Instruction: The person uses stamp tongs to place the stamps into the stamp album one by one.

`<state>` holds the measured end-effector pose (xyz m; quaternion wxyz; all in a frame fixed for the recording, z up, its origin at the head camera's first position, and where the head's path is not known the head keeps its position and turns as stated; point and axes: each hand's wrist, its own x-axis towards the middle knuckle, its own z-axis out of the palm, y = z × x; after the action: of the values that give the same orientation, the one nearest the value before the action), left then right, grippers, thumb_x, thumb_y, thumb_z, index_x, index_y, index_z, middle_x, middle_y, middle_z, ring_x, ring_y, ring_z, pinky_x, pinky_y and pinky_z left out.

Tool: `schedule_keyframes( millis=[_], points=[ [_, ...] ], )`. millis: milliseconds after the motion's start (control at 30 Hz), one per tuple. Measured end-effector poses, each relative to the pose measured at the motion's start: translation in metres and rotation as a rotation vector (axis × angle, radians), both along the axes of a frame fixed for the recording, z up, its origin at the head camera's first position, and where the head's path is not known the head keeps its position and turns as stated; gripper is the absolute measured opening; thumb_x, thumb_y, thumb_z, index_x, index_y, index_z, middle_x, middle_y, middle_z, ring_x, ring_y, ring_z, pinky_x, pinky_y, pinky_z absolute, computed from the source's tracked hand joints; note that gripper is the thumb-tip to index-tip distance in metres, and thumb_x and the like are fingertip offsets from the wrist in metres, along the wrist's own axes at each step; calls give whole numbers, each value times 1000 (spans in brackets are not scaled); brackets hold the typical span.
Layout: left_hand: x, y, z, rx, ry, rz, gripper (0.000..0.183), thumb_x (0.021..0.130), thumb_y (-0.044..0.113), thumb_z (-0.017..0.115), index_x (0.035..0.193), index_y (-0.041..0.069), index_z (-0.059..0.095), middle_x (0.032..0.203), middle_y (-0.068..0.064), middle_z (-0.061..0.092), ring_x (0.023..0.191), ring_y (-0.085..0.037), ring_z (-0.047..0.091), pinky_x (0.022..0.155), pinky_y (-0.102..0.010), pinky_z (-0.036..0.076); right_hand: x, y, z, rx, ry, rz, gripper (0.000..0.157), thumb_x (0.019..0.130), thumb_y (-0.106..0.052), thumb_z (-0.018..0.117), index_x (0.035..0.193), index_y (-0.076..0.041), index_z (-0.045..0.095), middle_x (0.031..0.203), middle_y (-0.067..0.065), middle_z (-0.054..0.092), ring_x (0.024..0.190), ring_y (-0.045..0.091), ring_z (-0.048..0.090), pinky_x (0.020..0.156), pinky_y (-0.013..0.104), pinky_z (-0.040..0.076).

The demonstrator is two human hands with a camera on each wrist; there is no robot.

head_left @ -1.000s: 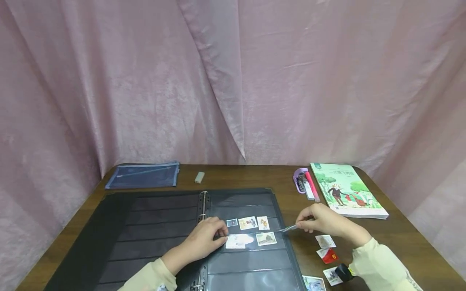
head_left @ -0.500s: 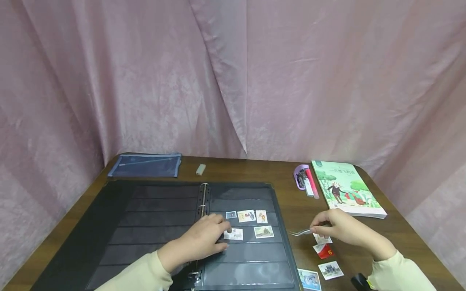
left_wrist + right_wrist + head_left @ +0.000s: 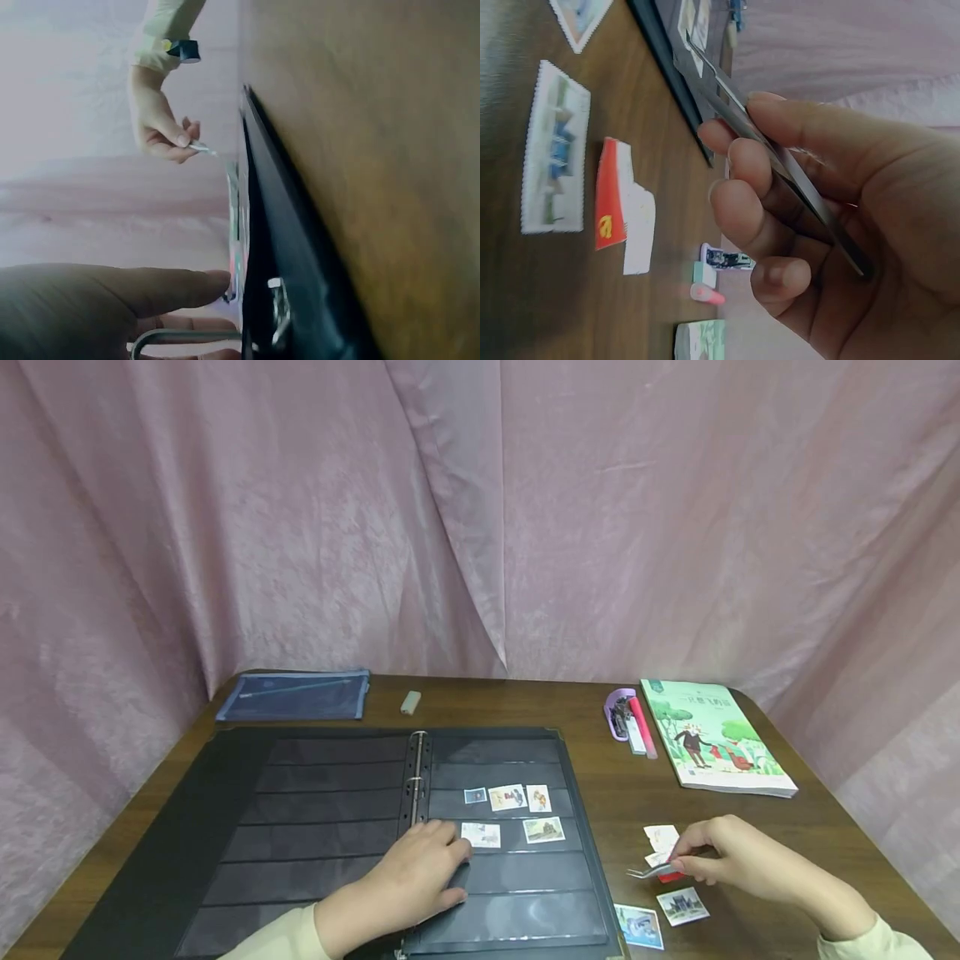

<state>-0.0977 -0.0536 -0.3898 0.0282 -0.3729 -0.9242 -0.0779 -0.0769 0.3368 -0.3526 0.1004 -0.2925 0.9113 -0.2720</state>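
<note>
My right hand (image 3: 750, 868) holds steel tweezers (image 3: 649, 872) between thumb and fingers. In the right wrist view, the tweezers' (image 3: 780, 161) tips stand apart with nothing between them. Under that hand on the table are a white stamp (image 3: 662, 838), a partly hidden red-and-white stamp (image 3: 613, 195), and a stamp with a building (image 3: 682, 906). A blue stamp (image 3: 640, 927) lies by the album's edge. My left hand (image 3: 408, 881) rests at the ring spine of an open black stamp album (image 3: 525, 881), fingers loosely bent. Several stamps, one of them beside its fingertips (image 3: 481, 835), sit in the right page's strips.
Behind the album lie a blue mesh pouch (image 3: 295, 697) and a pale eraser (image 3: 410, 702). Back right are a purple tray (image 3: 617, 714) with small dark items, a pink marker (image 3: 643, 728) and a green picture book (image 3: 716, 739). A pink curtain (image 3: 480, 527) hangs behind the table.
My right hand has carried the tweezers away from the album's right edge, rightward and nearer, over the loose stamps. My left hand has drawn back slightly from the lower row's left stamp.
</note>
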Motion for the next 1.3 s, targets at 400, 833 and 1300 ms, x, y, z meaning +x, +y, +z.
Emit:
schedule_keyframes(
  millis=[400, 833, 1300],
  points=[
    [3, 1, -12, 21, 57, 59, 43, 65, 44, 73, 91, 13, 59, 86, 3, 53, 83, -12, 49, 79, -34, 42, 30, 15, -7, -7, -75, 7, 9, 86, -18, 57, 80, -17, 64, 63, -19, 50, 54, -12, 43, 44, 16, 39],
    [3, 1, -14, 1, 70, 24, 42, 68, 44, 70, 90, 12, 55, 83, 4, 50, 79, -10, 45, 76, -32, 41, 40, 24, -19, -55, -168, -3, 11, 88, -13, 54, 84, -14, 65, 68, -11, 57, 57, -10, 47, 45, 18, 43],
    [5, 0, -15, 32, 91, 36, 47, 65, 44, 72, 92, 11, 54, 83, 5, 45, 77, -10, 38, 68, -25, 33, 36, 17, -27, -107, -200, 2, 12, 87, -13, 55, 83, -15, 66, 60, -6, 55, 54, -10, 46, 43, 19, 41]
  ],
)
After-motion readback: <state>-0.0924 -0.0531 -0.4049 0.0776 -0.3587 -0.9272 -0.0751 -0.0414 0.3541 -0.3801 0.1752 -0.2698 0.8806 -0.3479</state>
